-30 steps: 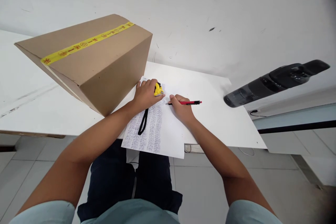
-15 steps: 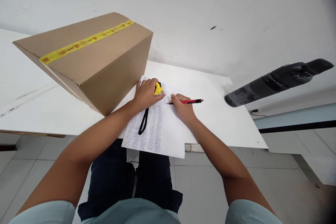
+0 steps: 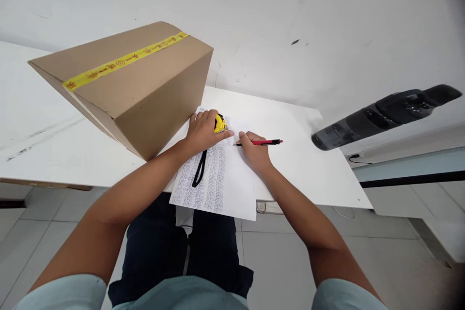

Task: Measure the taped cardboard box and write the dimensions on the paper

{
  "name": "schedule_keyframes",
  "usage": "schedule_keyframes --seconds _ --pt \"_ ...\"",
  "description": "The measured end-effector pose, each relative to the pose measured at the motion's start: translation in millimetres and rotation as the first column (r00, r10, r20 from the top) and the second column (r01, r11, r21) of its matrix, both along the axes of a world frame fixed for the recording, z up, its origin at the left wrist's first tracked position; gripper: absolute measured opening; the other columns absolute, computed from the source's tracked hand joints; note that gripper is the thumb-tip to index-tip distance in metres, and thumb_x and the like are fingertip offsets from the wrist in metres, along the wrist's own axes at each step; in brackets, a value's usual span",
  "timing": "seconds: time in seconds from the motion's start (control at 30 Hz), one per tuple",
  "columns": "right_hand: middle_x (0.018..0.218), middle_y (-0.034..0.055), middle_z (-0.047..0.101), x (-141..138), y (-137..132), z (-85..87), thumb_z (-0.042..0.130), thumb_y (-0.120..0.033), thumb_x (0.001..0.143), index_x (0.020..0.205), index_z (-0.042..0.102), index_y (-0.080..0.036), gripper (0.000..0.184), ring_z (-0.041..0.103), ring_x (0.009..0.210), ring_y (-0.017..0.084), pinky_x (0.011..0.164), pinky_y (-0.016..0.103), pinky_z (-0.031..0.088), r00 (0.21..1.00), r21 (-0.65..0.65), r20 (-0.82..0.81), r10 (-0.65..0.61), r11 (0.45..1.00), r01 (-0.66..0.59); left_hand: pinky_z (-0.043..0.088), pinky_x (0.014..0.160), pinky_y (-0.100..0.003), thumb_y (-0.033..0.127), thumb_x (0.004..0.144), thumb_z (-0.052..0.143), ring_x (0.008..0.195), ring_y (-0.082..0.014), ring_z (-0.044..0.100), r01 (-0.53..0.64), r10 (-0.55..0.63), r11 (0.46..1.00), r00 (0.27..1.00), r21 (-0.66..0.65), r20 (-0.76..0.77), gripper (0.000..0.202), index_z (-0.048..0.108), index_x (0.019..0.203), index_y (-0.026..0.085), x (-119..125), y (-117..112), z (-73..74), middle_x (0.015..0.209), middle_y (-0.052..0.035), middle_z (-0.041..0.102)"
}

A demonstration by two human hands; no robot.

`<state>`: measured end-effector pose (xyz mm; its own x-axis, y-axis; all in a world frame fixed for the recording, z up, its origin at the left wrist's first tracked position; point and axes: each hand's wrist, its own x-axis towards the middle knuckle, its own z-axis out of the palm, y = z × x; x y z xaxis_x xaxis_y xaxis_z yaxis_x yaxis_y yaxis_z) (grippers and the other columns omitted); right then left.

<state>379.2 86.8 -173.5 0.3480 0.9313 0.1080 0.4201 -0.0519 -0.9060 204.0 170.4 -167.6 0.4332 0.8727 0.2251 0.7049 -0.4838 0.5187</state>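
My left hand (image 3: 201,131) is closed over a yellow tape measure (image 3: 219,123) resting on a sheet of paper (image 3: 232,186) covered with columns of blue writing. The tape measure's black wrist strap (image 3: 199,168) trails down across the sheet. My right hand (image 3: 254,152) grips a red and black pen (image 3: 264,143), its tip touching the paper just right of the written columns. The two hands sit close together near the top of the sheet.
A closed cardboard box (image 3: 145,87) sealed with yellow tape stands on the white table (image 3: 308,155) just left of my left hand. A black handheld device (image 3: 385,116) lies at the right, beyond the table edge. The wall is close behind. My lap and a tiled floor lie below.
Hands, pen and tape measure hold the same position. Only the view shifts slightly.
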Motion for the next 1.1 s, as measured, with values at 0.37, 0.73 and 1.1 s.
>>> schedule_keyframes --seconds 0.37,0.73,1.1 --pt "0.112 0.0112 0.068 13 6 -14.2 0.050 -0.031 0.094 0.120 0.070 -0.022 0.035 0.065 0.083 0.025 0.076 0.041 0.053 0.890 0.099 0.455 -0.017 0.995 -0.031 0.043 0.113 -0.048 0.052 0.082 0.077 0.128 -0.0318 0.058 0.119 -0.129 0.991 0.977 0.065 0.171 0.066 0.049 0.134 0.022 -13 0 5.8 0.135 -0.0118 0.061" --pt "0.099 0.0067 0.073 3 3 -1.5 0.056 -0.073 0.090 0.121 0.068 -0.024 0.059 0.061 0.071 0.020 0.075 0.039 0.054 0.987 0.153 -0.065 0.144 0.979 -0.133 0.054 0.109 -0.045 0.052 0.086 0.077 0.133 -0.0269 0.059 0.324 -0.440 0.867 0.854 0.380 0.277 0.061 0.054 0.138 0.029 -16 -29 12.6 0.143 -0.0134 0.056" --pt "0.065 -0.0011 0.062 2 3 13.5 0.088 -0.075 0.054 0.080 0.067 -0.022 0.063 0.049 0.051 0.012 0.045 0.026 0.036 0.697 0.111 -0.560 0.448 0.874 -0.473 0.042 0.117 -0.052 0.060 0.091 0.067 0.130 -0.0266 0.062 0.437 -0.500 0.746 0.866 0.503 -0.009 0.050 0.065 0.133 0.032 -16 -29 25.2 0.144 -0.0112 0.063"
